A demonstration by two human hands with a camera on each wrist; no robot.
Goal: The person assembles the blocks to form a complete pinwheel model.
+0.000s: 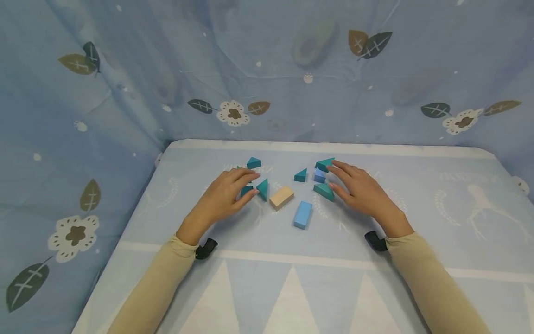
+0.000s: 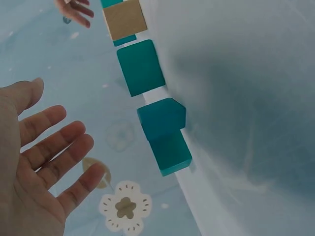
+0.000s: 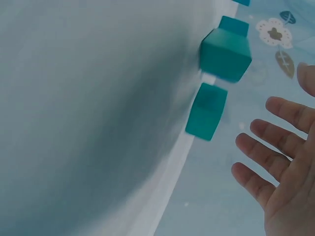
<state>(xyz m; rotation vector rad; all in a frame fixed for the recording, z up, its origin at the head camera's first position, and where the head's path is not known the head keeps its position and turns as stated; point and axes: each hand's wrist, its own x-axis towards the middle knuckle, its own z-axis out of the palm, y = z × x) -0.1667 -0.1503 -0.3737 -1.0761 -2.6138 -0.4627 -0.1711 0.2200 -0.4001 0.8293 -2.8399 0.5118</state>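
Note:
My left hand (image 1: 227,197) hovers at the left group of teal blocks, its fingers apart and relaxed, as the left wrist view shows. Around its fingertips are a teal triangular block (image 1: 263,189), a darker teal block (image 1: 247,190) partly covered by the hand, and another farther back (image 1: 253,163). My right hand (image 1: 359,190), fingers loosely spread and holding nothing, is beside a teal triangular block (image 1: 324,191), another teal triangle (image 1: 324,165) and a small blue block (image 1: 319,176). Whether its fingertips touch them I cannot tell. A small teal triangle (image 1: 301,175) stands left of these.
Between the hands lie a plain wooden block (image 1: 281,198) and a light blue rectangular block (image 1: 302,215). A patterned pale blue cloth covers the table (image 1: 417,204). Blue printed fabric (image 1: 292,93) hangs behind and at the left. Black wrist devices (image 1: 376,241) sit under both wrists.

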